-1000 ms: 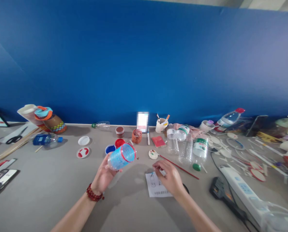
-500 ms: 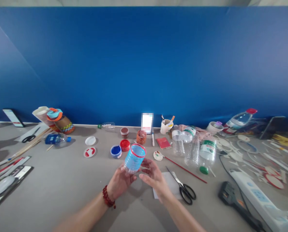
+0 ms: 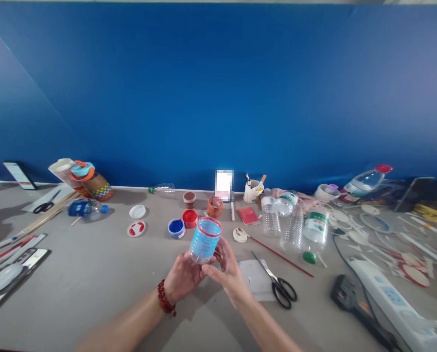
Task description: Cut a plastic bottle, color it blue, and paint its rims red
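A cut plastic bottle painted light blue, with a red rim (image 3: pixel 205 238), is held up above the table, its open end tilted toward me. My left hand (image 3: pixel 184 277) supports it from below and the left, with a red bead bracelet on the wrist. My right hand (image 3: pixel 226 272) closes on its right side, fingers behind the wall and thumb near the clear base. Just beyond it are an open jar of blue paint (image 3: pixel 176 227), an open jar of red paint (image 3: pixel 189 218) and an orange-brown pot (image 3: pixel 215 207).
Black-handled scissors (image 3: pixel 283 291) lie on white paper (image 3: pixel 255 278), right of my hands. A red brush (image 3: pixel 280 256) lies behind them. Clear bottles (image 3: pixel 292 227), a glue gun (image 3: pixel 345 292) and a power strip (image 3: pixel 390 296) are farther right. A paint-marked lid (image 3: pixel 136 229) lies left.
My right hand has moved left and come onto the bottle; before, its fingers and thumb were spread beside it. My left hand still holds the bottle in nearly the same place.
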`<state>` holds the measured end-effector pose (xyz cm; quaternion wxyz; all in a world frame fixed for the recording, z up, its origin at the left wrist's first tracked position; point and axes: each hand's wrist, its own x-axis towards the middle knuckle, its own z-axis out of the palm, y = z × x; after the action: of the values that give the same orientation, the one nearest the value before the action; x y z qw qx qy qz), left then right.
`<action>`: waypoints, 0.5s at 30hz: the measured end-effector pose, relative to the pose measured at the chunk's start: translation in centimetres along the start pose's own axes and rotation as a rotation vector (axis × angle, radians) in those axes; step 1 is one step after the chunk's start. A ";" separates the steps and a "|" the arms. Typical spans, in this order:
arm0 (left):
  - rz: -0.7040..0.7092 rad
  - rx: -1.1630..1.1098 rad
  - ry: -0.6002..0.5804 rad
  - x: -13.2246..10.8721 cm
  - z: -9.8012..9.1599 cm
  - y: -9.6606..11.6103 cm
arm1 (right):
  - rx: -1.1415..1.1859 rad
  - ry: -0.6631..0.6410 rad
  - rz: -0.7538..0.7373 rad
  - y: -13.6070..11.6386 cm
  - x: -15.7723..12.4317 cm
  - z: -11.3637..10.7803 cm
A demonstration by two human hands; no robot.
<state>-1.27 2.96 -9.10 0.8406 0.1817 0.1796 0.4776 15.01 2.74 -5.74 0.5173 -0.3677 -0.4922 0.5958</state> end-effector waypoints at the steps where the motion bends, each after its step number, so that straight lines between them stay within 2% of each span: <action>1: -0.001 -0.006 -0.002 0.0 0.0 -0.1 | -0.004 0.007 -0.011 0.1 0.0 0.1; 9: -0.023 -0.037 -0.018 -0.2 0.8 -0.2 | -0.066 0.045 -0.069 1.0 0.0 0.2; 15: -0.027 -0.024 -0.085 -0.2 0.4 -0.5 | -0.108 0.059 -0.090 1.7 -0.2 -0.2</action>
<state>-0.84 2.47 -8.92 0.8558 0.1893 0.1406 0.4604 14.78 2.63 -7.43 0.5373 -0.3900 -0.5241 0.5334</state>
